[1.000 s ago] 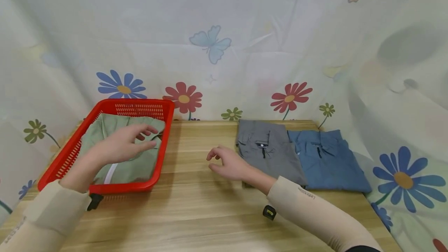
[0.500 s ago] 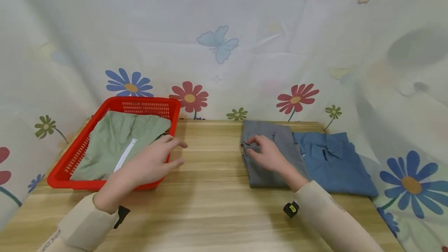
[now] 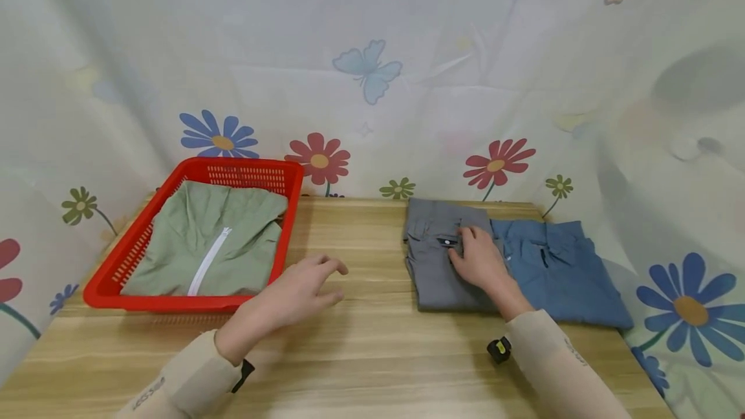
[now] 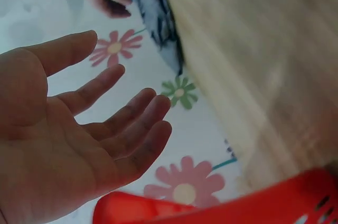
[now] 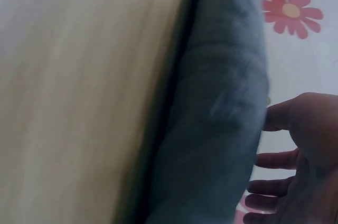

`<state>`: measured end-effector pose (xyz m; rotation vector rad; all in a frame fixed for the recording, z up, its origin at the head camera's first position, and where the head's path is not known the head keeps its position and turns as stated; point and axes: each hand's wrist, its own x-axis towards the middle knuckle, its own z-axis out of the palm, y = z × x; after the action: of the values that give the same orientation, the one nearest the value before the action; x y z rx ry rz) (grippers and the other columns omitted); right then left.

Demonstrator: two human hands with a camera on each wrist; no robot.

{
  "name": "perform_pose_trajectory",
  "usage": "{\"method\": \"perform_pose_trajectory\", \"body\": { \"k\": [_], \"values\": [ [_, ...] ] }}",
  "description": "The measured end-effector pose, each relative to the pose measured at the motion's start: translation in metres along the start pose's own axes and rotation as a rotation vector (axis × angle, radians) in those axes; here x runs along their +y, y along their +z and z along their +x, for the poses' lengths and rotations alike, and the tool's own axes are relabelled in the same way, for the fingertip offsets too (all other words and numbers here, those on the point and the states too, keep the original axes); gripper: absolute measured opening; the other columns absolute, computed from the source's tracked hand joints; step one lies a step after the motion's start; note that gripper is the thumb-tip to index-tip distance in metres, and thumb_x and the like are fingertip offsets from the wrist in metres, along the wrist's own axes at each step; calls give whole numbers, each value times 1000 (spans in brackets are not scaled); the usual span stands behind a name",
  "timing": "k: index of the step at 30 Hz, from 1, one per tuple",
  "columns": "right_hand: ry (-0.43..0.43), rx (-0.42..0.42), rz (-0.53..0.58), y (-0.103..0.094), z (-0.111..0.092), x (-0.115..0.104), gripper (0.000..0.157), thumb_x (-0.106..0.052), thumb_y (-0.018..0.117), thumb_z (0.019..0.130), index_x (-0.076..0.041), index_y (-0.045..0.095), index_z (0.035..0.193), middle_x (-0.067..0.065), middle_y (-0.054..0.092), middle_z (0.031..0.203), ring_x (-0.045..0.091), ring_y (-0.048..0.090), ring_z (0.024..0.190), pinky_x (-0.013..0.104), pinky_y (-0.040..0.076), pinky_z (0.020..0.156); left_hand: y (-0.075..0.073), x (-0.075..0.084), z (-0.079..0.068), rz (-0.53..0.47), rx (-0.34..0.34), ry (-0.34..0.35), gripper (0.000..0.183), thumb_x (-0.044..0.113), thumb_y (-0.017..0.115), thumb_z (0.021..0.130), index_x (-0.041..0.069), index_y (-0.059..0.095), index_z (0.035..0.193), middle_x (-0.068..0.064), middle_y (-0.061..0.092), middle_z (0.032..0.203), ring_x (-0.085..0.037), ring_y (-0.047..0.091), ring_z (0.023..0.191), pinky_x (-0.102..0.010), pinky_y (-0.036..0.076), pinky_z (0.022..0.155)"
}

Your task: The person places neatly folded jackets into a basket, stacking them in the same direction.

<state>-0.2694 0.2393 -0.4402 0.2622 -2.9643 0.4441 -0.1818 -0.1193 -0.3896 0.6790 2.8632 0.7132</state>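
My right hand [image 3: 480,260] is over the right part of a folded grey garment [image 3: 433,283] with a small dark label, fingers loosely bent and holding nothing. In the right wrist view its fingers [image 5: 277,159] are spread beside the blurred grey cloth [image 5: 216,97]. A folded blue garment [image 3: 564,283] lies against the grey one on the right, partly behind my right wrist. My left hand [image 3: 297,293], relaxed with nothing in it, is just right of a red plastic basket [image 3: 169,302]. Inside the basket lies a green garment [image 3: 174,244] with a white zipper [image 3: 209,260].
The wooden table [image 3: 361,341] carries the basket at the left and the folded garments at the right. A pale curtain [image 3: 262,31] printed with flowers hangs behind the table and along both sides.
My right hand has moved right, from bare table to above the grey garment. The left hand has moved right, from over the basket to beside it. The view has shifted slightly left.
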Motion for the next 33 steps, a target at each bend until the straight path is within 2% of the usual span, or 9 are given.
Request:
{"method": "perform_pose_trajectory", "body": {
  "k": [6, 13, 22, 33],
  "values": [
    [54, -105, -12, 5, -2, 9, 59, -26, 54, 106, 12, 40, 149, 38, 34, 152, 52, 33, 141, 63, 30, 113, 19, -1, 7, -38, -3, 12, 33, 21, 78, 93, 11, 67, 123, -8, 62, 119, -22, 58, 102, -42, 52, 90],
    [75, -160, -1, 15, -6, 11, 58, -27, 50, 108, 11, 39, 151, 36, 36, 153, 51, 34, 141, 63, 32, 112, 37, -5, 14, -58, 4, -18, 32, 23, 76, 95, 8, 68, 122, -12, 63, 119, -29, 59, 111, -49, 47, 97],
    [68, -154, 9, 18, -2, 3, 57, -29, 50, 107, 8, 43, 150, 34, 41, 151, 50, 38, 139, 65, 35, 108, 45, -4, 18, -76, -15, -30, 32, 23, 75, 95, 8, 67, 122, -12, 64, 111, -27, 59, 104, -49, 48, 93],
    [53, -166, 54, 28, -3, -20, 57, -32, 53, 106, 3, 46, 150, 30, 44, 150, 49, 39, 139, 67, 35, 106, 57, -7, 31, -146, -23, -48, 36, 26, 74, 96, 6, 65, 125, -15, 63, 115, -29, 59, 108, -49, 48, 95]
  ]
}}
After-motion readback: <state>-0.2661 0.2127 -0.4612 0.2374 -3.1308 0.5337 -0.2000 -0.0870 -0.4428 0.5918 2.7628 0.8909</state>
